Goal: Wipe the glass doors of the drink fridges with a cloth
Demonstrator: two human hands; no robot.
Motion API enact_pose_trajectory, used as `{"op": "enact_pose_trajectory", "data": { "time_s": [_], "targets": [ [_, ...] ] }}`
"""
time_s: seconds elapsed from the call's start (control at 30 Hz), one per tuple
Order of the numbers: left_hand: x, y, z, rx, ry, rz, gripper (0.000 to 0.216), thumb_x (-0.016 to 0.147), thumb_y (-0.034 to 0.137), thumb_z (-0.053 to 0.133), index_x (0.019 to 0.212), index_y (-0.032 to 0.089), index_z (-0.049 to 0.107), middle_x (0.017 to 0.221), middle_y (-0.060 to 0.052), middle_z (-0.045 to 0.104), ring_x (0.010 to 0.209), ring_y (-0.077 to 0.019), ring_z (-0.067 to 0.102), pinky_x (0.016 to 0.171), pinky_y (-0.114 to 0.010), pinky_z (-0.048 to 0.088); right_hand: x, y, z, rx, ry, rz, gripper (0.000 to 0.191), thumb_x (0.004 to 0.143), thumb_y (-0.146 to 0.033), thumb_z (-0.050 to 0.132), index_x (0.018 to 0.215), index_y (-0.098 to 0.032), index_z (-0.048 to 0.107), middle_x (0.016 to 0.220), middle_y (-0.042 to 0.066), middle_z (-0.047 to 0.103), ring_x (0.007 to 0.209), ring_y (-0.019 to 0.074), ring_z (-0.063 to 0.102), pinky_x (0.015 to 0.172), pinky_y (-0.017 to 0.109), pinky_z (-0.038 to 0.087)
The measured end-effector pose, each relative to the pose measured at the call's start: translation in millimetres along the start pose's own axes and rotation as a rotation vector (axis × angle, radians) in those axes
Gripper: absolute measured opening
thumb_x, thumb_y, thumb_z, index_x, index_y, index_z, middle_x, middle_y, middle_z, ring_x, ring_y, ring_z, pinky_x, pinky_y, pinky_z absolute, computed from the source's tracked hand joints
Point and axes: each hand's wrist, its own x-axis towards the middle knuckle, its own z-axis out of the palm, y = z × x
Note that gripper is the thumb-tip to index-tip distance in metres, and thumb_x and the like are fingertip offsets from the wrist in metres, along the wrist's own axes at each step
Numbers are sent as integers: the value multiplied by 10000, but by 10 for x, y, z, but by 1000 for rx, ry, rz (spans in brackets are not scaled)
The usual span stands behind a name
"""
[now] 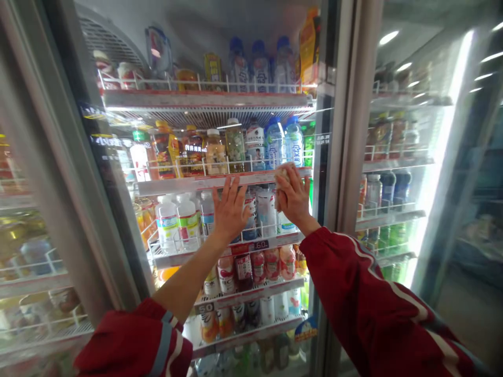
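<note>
My left hand (231, 209) is spread flat with its fingers pointing up, its fingertips at the front strip of the shelf (168, 187) at chest height. Nothing is held in it. My right hand (294, 196) presses a pale crumpled cloth (286, 170) near the right end of the same strip. Part of the cloth is hidden under the fingers. Behind and above the hands stand drink bottles, among them a blue-capped bottle (275, 144). White-capped bottles (167, 222) fill the shelf below. Whether glass lies between my hands and the shelf, I cannot tell.
Metal door frames stand on the left (84, 157) and right (346, 131). White wire rails (196, 81) edge the shelves. Cans and bottles (244, 269) crowd the lower levels. Another lit cooler section (393, 214) shows at right, with a bright light strip.
</note>
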Motion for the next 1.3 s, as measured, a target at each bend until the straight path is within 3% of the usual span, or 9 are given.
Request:
{"op": "enact_pose_trajectory", "data": {
  "time_s": [0.13,0.23,0.53,0.6,0.77,1.0,1.13,1.3],
  "targets": [
    [-46,-217,-71,27,7,-10,518,830,262,510,1335,199,414,1489,-117,337,1424,-242,189,1165,-497,20,43,248,26,-45,141,155,441,887,-223,400,1320,-257,474,1490,74,349,1367,270,336,1080,566,255],
    [-57,-367,-125,56,24,17,492,844,291,504,1322,203,435,1491,-112,333,1426,-235,177,1168,-483,29,117,271,51,-39,169,213,479,881,-214,387,1355,-259,436,1496,76,336,1363,280,339,1062,578,275],
    [127,-773,-270,65,124,-25,566,866,369,504,1396,238,355,1519,-100,270,1426,-240,178,1168,-500,32,363,-424,163,69,-6,-10,394,894,-258,393,1265,-265,526,1472,30,381,1393,225,286,1127,509,212],
    [145,-850,-300,47,112,-30,587,874,389,493,1418,255,319,1528,-90,248,1429,-243,163,1166,-510,16,419,-437,187,73,-3,22,404,894,-267,388,1278,-270,516,1478,28,368,1395,231,278,1136,522,181],
    [126,-911,-322,42,92,15,626,885,387,481,1451,247,252,1534,-96,215,1436,-243,106,1166,-512,-20,529,-428,274,48,150,242,479,886,-246,355,1359,-257,429,1507,51,300,1392,282,269,1102,591,204],
    [117,-891,-322,45,80,54,649,877,405,500,1446,205,262,1539,-124,187,1439,-265,69,1158,-527,-34,565,-865,390,7,73,8,384,888,-258,389,1240,-252,540,1451,32,408,1395,205,278,1136,477,205],
    [150,-1125,-482,30,21,127,634,869,442,510,1433,262,283,1539,-84,219,1436,-252,125,1165,-509,-13,619,-815,406,-25,114,89,418,876,-247,389,1277,-262,506,1472,33,371,1383,223,294,1131,521,173],
    [177,-1436,-677,5,49,54,675,863,439,522,1452,295,226,1550,-68,189,1434,-261,130,1166,-520,-21,670,-713,449,-17,215,241,460,880,-245,361,1332,-267,440,1497,48,306,1376,266,292,1102,586,185]
  ]
}}
